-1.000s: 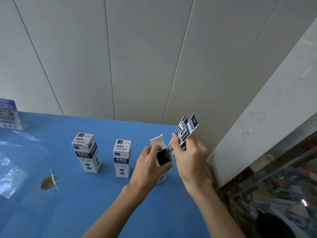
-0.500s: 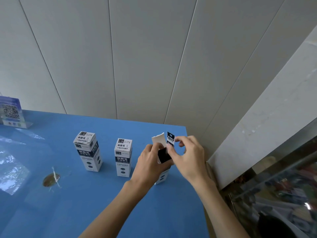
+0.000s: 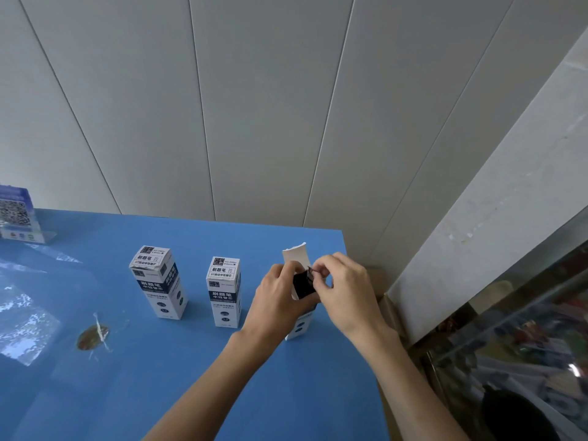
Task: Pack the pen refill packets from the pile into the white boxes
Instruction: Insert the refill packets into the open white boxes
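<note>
a blue table (image 3: pixel 197 386) carries three upright white boxes (image 3: pixel 158 281), a qr sign (image 3: pixel 17 218) and a brown stain (image 3: pixel 92 336).

We record two bare forearms entering from the lower edge of the head view, each ending in a bare hand. Left hand (image 3: pixel 280 300): no ring, no watch, no strap at the wrist, no glove. Right hand (image 3: pixel 345 292): likewise unadorned, wrist uncovered. We find no sleeve or cuff on either arm as far as the frame shows them; both run bare to the picture's bottom edge. Fingernails on the right hand appear short and unpainted; those on the left are too small for us to judge. No markings visible.
</note>
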### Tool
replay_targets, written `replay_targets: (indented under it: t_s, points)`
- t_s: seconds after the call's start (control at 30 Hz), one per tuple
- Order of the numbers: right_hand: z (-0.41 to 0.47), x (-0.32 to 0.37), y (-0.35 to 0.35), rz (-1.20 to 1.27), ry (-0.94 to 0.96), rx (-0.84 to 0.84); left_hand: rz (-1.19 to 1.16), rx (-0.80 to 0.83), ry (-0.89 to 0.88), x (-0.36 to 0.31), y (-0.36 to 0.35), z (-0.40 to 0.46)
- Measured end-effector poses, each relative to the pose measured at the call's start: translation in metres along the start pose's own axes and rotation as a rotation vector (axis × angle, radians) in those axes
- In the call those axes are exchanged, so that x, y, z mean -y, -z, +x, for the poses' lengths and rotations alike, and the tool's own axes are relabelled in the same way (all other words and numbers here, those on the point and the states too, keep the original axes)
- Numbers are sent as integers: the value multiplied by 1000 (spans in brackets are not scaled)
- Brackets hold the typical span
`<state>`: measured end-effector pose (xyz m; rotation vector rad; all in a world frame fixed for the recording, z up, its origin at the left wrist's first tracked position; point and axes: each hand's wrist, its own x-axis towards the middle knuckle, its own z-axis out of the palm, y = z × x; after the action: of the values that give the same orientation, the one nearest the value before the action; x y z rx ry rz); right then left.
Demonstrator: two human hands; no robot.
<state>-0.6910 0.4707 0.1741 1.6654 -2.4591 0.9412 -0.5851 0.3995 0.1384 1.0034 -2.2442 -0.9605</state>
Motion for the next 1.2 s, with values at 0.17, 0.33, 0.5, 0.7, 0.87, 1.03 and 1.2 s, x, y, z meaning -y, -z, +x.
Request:
replay_targets:
  t_s: [0.17,0.33,0.5,0.7,0.87,1.03,1.2]
  points:
    - [1,-4,4,-33,-54,148,-13,20,0,-1,0,0]
    - [2,-5,4,-120,-46,133,-12,29,-5,-1,-2,0]
    - [0,-11,0,-166,-23,195,-3,38,-24,-1,-2,1]
    - [-12,-26,-6,229,-177,-101,-123,1,9,4,-5,-2]
    - [-24,-31,-13,798,-458,32,-354,-82,99,10,-13,-16]
    - [-24,-28,-19,883,-473,63,-342,-101,71,19,-17,-22]
    - [-20,-29,-25,941,-529,58,-262,-60,3,27,-13,-19]
